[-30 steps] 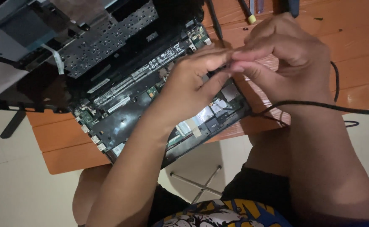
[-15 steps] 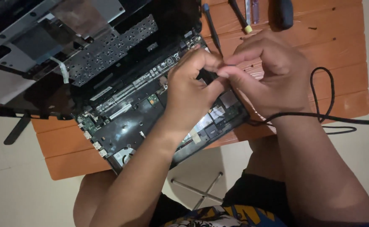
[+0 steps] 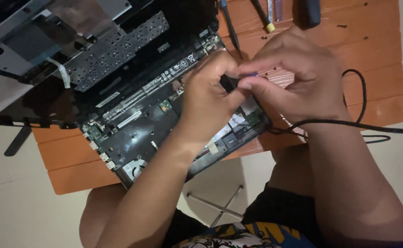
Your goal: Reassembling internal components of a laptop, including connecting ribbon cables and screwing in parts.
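— While the person leans over an orange wooden desk [image 3: 371, 41], what do the two hands hold?

— Nearest the camera, the left hand [image 3: 208, 98] and right hand [image 3: 298, 76] meet over the near right corner of an opened laptop base [image 3: 164, 133]. Fingers [image 3: 252, 82] of both hands are pressed together, pinching a small dark part [image 3: 229, 82] between them, just above the exposed circuit board. What the part is cannot be told. A black cable [image 3: 357, 121] crosses the right wrist and loops on the desk.

— How far along does the work look?

— By the look of it, the machine is already well taken apart: the top cover with its perforated metal keyboard backing [image 3: 119, 55] is lifted and lies tilted behind the base, a white ribbon strip [image 3: 61, 73] hanging loose. The board and the round fan [image 3: 135, 167] at the near left corner sit in place, so much seems left.

— Any labels?

— A long white sticker [image 3: 178, 66] with black symbols runs along the far edge of the base; smaller white tags lie beside it. Beyond, screwdrivers [image 3: 229, 25] rest at the desk's far edge.
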